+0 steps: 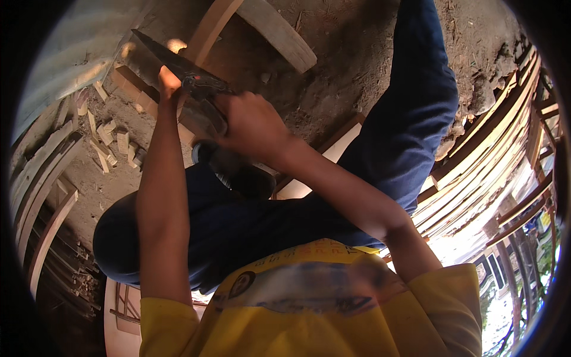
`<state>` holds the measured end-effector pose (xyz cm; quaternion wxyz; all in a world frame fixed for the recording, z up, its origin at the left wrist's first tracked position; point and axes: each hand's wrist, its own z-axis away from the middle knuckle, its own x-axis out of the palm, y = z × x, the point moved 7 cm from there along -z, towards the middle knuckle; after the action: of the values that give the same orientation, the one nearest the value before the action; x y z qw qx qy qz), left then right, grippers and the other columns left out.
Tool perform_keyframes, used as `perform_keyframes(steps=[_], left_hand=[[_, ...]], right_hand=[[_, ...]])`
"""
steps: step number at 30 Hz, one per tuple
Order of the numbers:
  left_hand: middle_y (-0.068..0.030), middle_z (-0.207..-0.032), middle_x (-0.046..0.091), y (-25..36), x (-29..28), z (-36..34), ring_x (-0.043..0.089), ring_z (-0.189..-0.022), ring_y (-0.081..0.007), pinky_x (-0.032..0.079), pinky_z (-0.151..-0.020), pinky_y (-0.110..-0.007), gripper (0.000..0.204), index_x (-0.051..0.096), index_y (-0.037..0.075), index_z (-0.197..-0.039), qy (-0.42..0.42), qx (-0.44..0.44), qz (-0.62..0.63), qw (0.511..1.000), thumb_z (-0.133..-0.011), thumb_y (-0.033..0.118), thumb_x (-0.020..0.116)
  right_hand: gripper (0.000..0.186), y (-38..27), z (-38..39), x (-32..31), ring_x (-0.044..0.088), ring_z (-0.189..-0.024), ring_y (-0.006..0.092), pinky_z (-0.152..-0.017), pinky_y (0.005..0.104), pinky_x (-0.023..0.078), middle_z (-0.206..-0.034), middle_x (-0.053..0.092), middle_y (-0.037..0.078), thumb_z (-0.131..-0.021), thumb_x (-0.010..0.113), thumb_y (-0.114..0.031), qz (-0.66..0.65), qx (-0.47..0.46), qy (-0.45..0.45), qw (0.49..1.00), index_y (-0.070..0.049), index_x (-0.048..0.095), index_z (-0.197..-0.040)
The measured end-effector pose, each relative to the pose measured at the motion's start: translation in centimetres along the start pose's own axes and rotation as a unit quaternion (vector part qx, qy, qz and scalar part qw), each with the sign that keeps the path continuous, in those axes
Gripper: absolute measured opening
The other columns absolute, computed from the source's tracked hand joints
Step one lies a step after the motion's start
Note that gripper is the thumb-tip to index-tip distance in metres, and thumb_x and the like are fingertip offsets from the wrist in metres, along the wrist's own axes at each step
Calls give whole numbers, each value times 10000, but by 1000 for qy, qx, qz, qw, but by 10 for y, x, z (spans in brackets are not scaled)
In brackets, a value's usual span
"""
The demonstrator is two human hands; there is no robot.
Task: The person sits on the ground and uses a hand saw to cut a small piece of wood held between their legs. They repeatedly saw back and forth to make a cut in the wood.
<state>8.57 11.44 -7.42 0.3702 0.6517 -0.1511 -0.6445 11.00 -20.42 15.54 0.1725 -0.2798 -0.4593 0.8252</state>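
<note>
My right hand [256, 128] is closed around the handle of a handsaw [178, 64]. Its dark blade points away toward the far left. Close to the blade, on its left, is my left hand [169, 86]; a lit thumb or finger sticks up, and the other fingers are hidden. That hand is over a wooden plank [135, 89] lying on the ground, but whether it grips any wood is not visible. A narrow wooden board [213, 30] reaches from the far edge to under the saw blade.
A thicker curved-looking timber [282, 35] lies on the dirt floor beyond my hands. Small wood offcuts [113, 140] are scattered at the left. Long timbers [50, 202] line the left side, and stacked boards [488, 154] the right. My blue-trousered leg [416, 101] extends forward.
</note>
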Motion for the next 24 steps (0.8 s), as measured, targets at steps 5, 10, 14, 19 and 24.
perform_keyframes(steps=[5,10,14,19,24], left_hand=[[-155,-693,646,-58,16,-6,640,-671,-360,525,-594,-431,255,623,25,-758,-17,-68,-160,985,-747,269,697],[-198,-707,632,-50,32,-26,637,-661,-373,489,-559,-442,183,632,22,-759,-52,14,-183,982,-719,197,672],[-215,-723,629,-89,14,-15,640,-670,-377,477,-540,-416,157,630,4,-732,-3,44,-203,978,-739,161,645],[-207,-709,621,-75,33,-25,635,-655,-349,471,-542,-400,199,624,-6,-740,-11,-108,-128,986,-771,190,628],[-185,-690,610,-47,23,-28,626,-633,-310,465,-547,-393,252,617,-11,-752,-9,-32,-118,992,-794,237,622]], right_hand=[[104,13,58,-32,643,-653,354,-577,393,502,-694,618,184,-786,644,-82,-45,7,-2,999,2,606,-835],[141,5,-1,-2,642,-670,371,-594,404,512,-685,607,194,-776,659,-86,22,-41,28,999,13,607,-862],[162,-16,-38,14,640,-672,385,-605,418,512,-691,601,195,-773,664,-92,19,-47,21,998,25,599,-864],[156,17,70,-41,641,-618,348,-564,381,500,-688,600,189,-779,656,-87,-37,12,-13,999,31,596,-864],[159,-1,-26,2,647,-636,346,-557,381,502,-660,609,198,-776,663,-93,36,-51,27,998,30,601,-854]])
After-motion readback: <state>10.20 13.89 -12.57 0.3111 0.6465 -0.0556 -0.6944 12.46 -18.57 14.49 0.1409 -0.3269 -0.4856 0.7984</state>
